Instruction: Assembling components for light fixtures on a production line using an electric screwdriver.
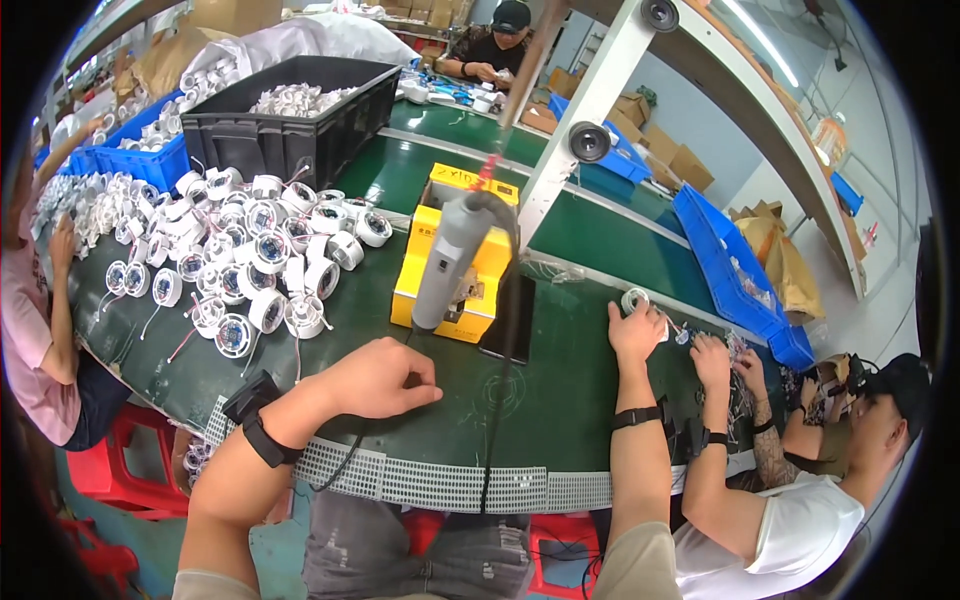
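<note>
Green matting [560, 390] is covering the bench in front of me, with a grey perforated strip [450, 485] running along its near edge. I am resting my left hand [375, 378] on the mat, fingers curled in loosely against the thumb; whether anything small is pinched there I cannot tell. I am reaching my right hand [636, 328] out to the right, closing its fingers around a small white round fitting [636, 299] at the far side of the mat. A grey power screwdriver [447, 262] is hanging upright between my hands, its tip just above a yellow box [462, 262], and a dark flat slab [510, 320] is lying beside that box. To my left, a heap of white round fittings [250, 265] with thin wires is spreading over the mat, and a black crate [290, 125] is standing behind it. At my right, another person's hands [725, 365] are working close to mine.
</note>
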Tool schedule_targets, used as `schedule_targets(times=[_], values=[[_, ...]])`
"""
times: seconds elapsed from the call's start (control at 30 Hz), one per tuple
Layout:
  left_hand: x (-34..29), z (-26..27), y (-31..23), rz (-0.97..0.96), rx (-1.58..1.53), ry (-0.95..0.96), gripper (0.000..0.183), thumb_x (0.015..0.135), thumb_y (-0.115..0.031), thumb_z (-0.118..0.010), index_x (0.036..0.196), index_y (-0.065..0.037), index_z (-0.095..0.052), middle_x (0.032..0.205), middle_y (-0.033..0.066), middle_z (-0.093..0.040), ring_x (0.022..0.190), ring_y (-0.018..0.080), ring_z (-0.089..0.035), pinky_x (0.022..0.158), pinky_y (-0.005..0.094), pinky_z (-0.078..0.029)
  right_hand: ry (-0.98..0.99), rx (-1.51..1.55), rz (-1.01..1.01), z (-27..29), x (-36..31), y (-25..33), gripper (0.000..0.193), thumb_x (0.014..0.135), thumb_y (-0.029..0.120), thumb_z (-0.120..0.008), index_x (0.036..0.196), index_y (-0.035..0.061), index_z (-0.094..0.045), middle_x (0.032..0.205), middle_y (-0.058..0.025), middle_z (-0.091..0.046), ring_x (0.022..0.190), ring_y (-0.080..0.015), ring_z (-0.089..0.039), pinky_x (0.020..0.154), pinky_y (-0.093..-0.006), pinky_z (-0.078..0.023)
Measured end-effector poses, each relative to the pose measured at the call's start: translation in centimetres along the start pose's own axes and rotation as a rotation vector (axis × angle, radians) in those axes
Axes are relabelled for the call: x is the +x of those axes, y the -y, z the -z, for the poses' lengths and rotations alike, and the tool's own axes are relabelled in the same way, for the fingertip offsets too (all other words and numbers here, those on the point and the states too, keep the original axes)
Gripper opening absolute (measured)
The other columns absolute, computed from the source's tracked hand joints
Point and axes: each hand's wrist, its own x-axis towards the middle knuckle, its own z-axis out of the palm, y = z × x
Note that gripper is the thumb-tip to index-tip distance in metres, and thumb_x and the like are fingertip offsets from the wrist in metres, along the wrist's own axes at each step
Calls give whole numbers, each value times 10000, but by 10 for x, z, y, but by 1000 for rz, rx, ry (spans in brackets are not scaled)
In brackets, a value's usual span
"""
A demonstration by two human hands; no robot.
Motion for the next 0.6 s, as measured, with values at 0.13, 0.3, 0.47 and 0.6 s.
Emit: schedule_targets(times=[0.13,0.3,0.47,0.6], values=[[-1,1,-1,41,-8,65,207,827,-253,-661,788,-50,-672,675,110,-650,637,289,-632,620,364,-490,29,65,103,8,-3,13,423,780,326,-703,1124,101,-602,1128,-175,-622,1236,-410,-413,1069,-518,-263],[2,1,-3,-14,-204,163,201,889,-241,-635,858,-44,-661,703,60,-653,612,164,-613,584,311,-476,-49,615,295,48,-11,48,182,816,89,-666,965,15,-592,957,-158,-584,903,-323,-585,754,-379,-470],[5,-9,-5,171,-726,222,340,974,-297,-525,1165,-21,-583,1016,81,-661,798,161,-640,713,317,-538,80,1021,563,133,-51,108,204,787,71,-673,956,25,-568,1168,-176,-533,997,-313,-565,836,-351,-474],[1,-11,-11,205,-1291,160,493,1010,-354,-429,1372,-27,-363,1206,110,-554,926,190,-627,799,327,-540,202,1194,912,164,-95,122,264,715,37,-729,931,41,-578,1165,-216,-513,1033,-356,-560,856,-394,-496]])
